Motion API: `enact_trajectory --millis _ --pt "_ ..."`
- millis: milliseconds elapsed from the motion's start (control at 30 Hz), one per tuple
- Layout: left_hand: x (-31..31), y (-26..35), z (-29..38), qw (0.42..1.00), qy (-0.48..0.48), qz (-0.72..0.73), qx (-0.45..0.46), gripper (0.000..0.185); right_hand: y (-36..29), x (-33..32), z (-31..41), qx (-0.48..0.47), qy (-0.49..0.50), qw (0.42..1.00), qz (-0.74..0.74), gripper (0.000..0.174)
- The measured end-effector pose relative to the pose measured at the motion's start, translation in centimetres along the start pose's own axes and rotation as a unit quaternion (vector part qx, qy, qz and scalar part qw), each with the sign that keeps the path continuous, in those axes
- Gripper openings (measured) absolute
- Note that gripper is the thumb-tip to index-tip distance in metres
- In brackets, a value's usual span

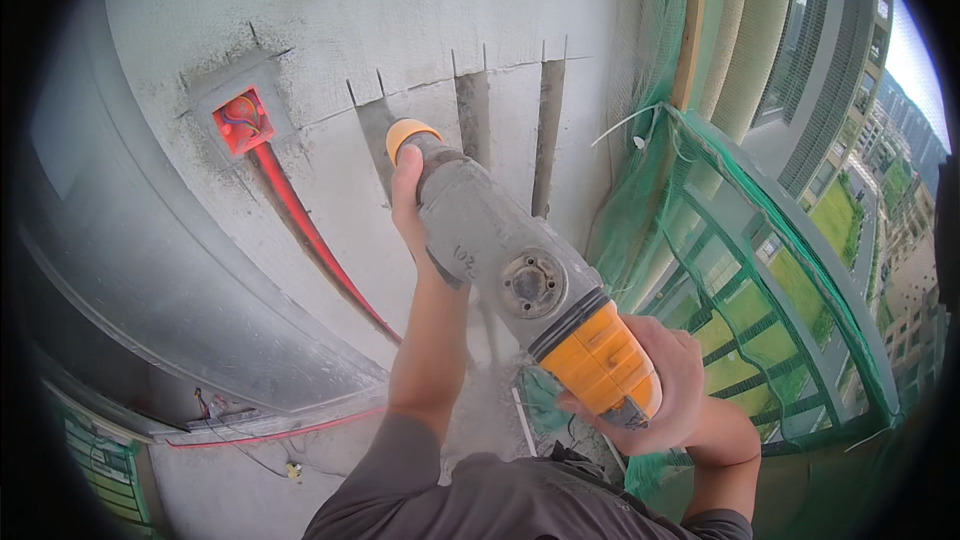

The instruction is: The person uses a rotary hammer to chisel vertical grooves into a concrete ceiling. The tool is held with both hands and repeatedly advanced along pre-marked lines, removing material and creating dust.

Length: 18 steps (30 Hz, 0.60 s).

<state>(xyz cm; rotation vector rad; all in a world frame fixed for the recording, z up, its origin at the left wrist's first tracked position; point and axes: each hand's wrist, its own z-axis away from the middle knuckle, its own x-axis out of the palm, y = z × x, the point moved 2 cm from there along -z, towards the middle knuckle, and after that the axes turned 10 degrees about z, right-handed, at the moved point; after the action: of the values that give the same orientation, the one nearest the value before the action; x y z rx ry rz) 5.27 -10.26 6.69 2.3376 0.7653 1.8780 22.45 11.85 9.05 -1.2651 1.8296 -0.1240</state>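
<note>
Across the middle of the view lies a dusty grey and orange rotary hammer (480, 221), its front end pointing at the wall. My left hand (407, 191) grips it near the front, just behind the yellow collar (409, 136). Around the rear, by the orange housing (596, 352), my right hand (667, 382) is closed on the handle, which is mostly hidden. The tool's tip meets the leftmost chase (373, 127) cut in the white plastered wall (360, 15); dust blurs the contact. Two more vertical chases, a middle one (472, 116) and a right one (550, 127), run beside it.
Left of the tool, a red junction box (244, 120) with wires sits in the wall, a red conduit (307, 221) running down from it. A grey door frame (187, 270) curves at far left. Green netting (637, 217) and a railing (772, 270) border the right, high above ground.
</note>
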Motion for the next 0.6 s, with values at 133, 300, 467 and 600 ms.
enact_trajectory --millis 133,300,467,600 --pt "0.0 1.1 4.0 0.996 0.06 -0.071 0.002 0.041 0.8 1.3 4.1 0.005 -0.025 1.0 0.004 0.064" --pt "-3.3 1.5 3.0 0.986 0.054 -0.157 -0.028 0.036 3.8 6.6 7.4 0.052 0.073 0.988 -0.123 0.058" --pt "-4.9 2.0 1.7 0.973 0.069 -0.219 -0.028 0.054 5.3 8.1 6.8 0.098 0.103 0.965 -0.219 0.056" --pt "-4.8 2.1 0.0 0.968 0.071 -0.242 0.0 0.049 7.2 9.6 5.2 0.086 0.138 0.973 -0.163 0.052"
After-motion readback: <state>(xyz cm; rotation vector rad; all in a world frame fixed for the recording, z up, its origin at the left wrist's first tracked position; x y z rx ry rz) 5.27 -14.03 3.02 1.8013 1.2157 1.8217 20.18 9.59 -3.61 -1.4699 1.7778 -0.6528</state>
